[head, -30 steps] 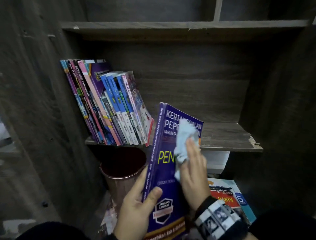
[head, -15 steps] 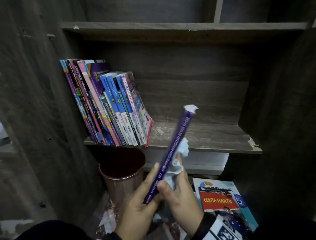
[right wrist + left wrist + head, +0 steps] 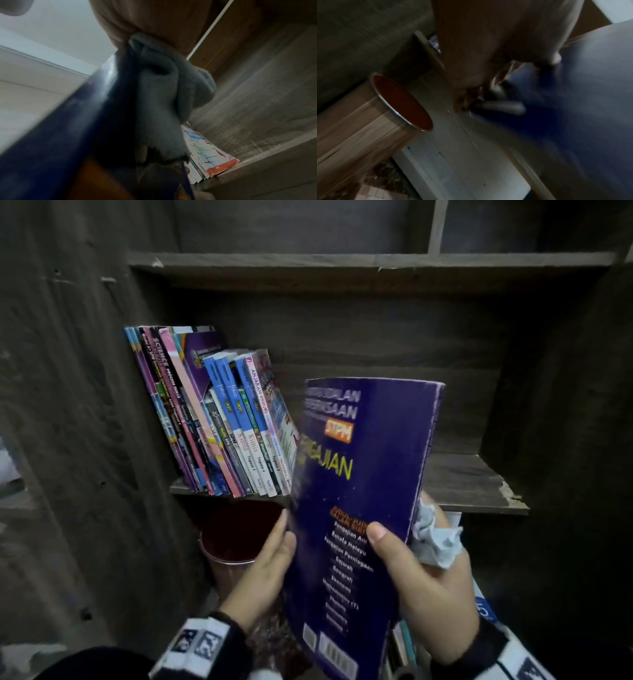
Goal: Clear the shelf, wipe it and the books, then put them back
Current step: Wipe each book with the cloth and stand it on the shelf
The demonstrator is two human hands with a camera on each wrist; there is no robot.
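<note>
Right hand [image 3: 428, 583] grips purple book [image 3: 363, 491] with cloth [image 3: 435, 539]

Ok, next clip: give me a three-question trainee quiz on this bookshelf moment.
1. True or false: the right hand holds both the purple book and the cloth.
2. Where do the shelved books stand on the shelf: A) left end, B) right end?
3. Fill in: below the shelf stands a copper-coloured ____.

Key: 1 true; 2 A; 3 bin.
</note>
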